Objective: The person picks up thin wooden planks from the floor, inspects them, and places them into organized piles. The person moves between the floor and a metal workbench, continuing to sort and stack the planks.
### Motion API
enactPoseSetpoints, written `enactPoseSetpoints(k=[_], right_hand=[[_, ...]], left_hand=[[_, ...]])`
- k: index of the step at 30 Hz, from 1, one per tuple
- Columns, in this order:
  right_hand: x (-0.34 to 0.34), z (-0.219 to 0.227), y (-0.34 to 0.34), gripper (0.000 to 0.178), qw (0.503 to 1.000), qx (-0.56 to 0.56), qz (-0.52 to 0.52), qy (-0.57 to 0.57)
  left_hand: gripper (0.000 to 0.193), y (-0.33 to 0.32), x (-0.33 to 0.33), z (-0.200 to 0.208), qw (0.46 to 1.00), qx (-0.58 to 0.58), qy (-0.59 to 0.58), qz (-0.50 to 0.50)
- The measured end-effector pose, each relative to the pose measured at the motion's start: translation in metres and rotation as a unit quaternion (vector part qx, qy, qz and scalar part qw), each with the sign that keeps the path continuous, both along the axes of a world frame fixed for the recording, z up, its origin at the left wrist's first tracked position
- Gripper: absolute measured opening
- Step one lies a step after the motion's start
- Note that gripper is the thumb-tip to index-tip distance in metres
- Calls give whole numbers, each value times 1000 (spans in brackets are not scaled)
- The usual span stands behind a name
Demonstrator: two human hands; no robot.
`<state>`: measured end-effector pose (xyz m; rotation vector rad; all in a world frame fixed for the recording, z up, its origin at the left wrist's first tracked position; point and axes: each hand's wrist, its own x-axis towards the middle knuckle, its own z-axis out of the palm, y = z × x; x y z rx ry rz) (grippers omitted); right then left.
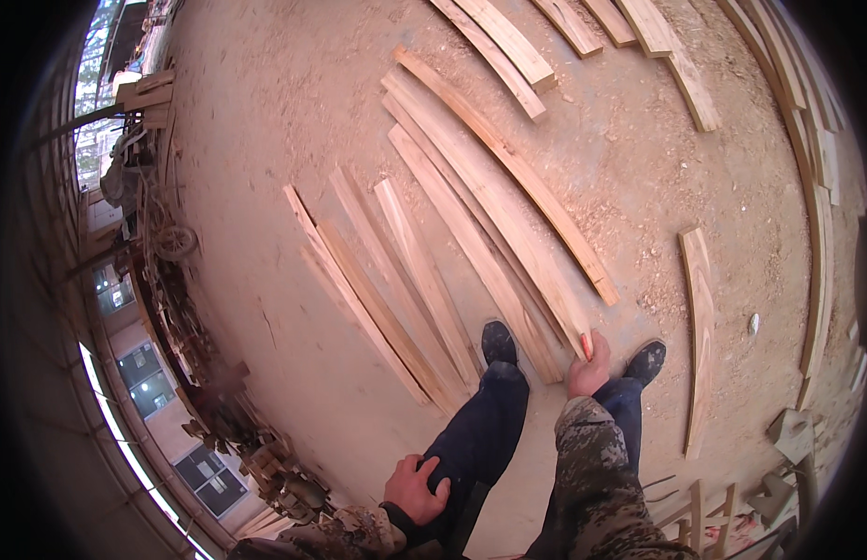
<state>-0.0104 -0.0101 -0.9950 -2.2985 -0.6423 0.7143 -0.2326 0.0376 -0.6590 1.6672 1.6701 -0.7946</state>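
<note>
My right hand reaches down to the near end of a long pale wooden board on the floor. Its fingers are closed round a small orange-red stick, whose exact kind I cannot make out; whether they also grip the board is hidden. My left hand rests on my left thigh, fingers apart, holding nothing. Beside the board lie a darker-edged board on the right and another pale board on the left.
Several more boards, such as a short one, lie further left. A single board lies to my right, and long planks line the far right. A spoked wheel and clutter stand at the left. Wood shavings cover the floor.
</note>
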Motion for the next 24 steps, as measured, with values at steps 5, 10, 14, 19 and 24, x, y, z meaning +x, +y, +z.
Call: enactPoseSetpoints(k=[5, 10, 14, 19, 24], right_hand=[[-22, 52, 5, 59, 1000, -14, -17, -18], [-49, 141, 24, 48, 1000, 21, 18, 12], [-60, 207, 37, 51, 994, 41, 83, 56], [-48, 261, 39, 51, 969, 99, 98, 206], [-19, 309, 34, 51, 944, 100, 47, 310]], left_hand=[[47, -10, -5, 2, 1000, 4, -11, -20], [53, 11, -3, -35, 997, -59, -49, -9], [41, 69, 50, -114, 764, -117, -315, 551], [32, 117, 85, -105, 735, -52, -362, 571], [40, 141, 50, -7, 554, -227, -463, 654]])
